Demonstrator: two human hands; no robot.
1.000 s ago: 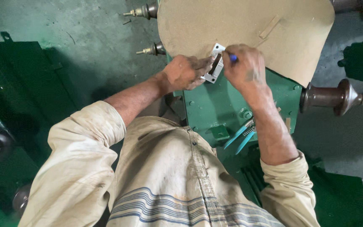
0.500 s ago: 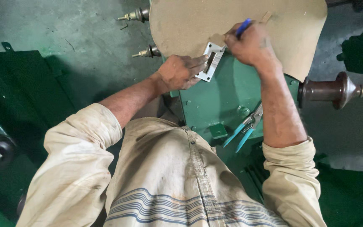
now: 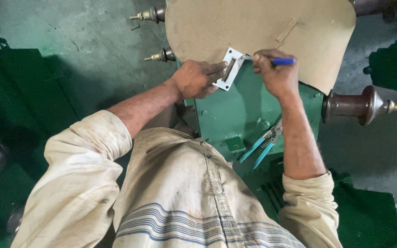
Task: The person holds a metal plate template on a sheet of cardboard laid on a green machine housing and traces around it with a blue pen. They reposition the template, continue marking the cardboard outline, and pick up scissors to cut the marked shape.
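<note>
While left hand [image 3: 198, 79] pins metal template [image 3: 229, 69] on brown sheet [image 3: 258, 32], right hand [image 3: 274, 73] grips blue pen [image 3: 282, 60]; tracing looks barely started, no outline visible.

Single head cam, looking steeply down over the wearer's chest. Close range: both forearms fill mid-frame, green machine housing [image 3: 244, 110] just beyond them, concrete floor [image 3: 70, 41] around. No second view.

My left hand [image 3: 197, 79] presses the plate [image 3: 229, 69] onto the board's [image 3: 258, 27] near edge; my right hand [image 3: 275, 73], right of it, holds a pen [image 3: 279, 60]. Pliers [image 3: 263, 143] lie on the housing [image 3: 235, 110] below, beside my right forearm.
</note>
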